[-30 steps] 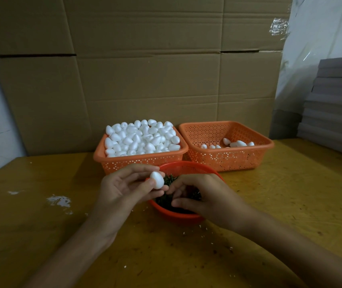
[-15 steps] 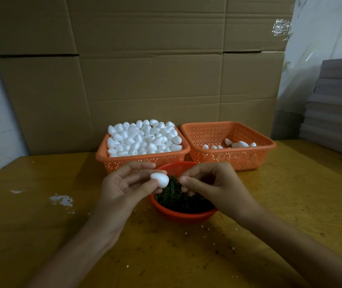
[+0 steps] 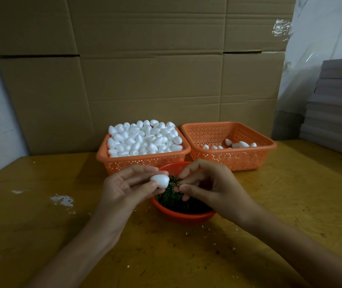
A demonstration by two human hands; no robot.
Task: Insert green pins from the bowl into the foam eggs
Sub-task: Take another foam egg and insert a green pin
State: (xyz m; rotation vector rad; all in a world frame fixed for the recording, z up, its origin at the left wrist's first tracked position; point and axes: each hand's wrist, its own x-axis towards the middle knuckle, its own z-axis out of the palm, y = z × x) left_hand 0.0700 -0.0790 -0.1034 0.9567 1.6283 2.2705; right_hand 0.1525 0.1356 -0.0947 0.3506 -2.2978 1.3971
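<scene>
Foam egg [image 3: 160,181] pinched in left hand [image 3: 124,187] thumb and fingertips, above bowl's [image 3: 183,217] 10 o'clock rim, long axis level, one end toward 3 o'clock. Just beside, at 3 o'clock: right hand [image 3: 206,188], fingertips closed, apparently pinching green pin [image 3: 174,183].

The bench [image 3: 290,204] is a yellow-brown wooden top with dark scuffs and specks in its surface. A red bowl [image 3: 182,217] stands near the middle of it. From this bowl, at 11 o'clock, stands an orange perforated basket [image 3: 145,163], and at 1 o'clock a second orange basket [image 3: 249,161]; the two baskets stand side by side, rims touching or almost touching. At 9 o'clock, well apart from the bowl, lies a patch of white crumbs [image 3: 62,199], with a smaller white smear beyond it. Small white flecks [image 3: 186,232] are scattered at 6 o'clock, near the bowl. At 2 o'clock, at the bench edge, rests a stack of grey sheets [image 3: 336,113].
</scene>
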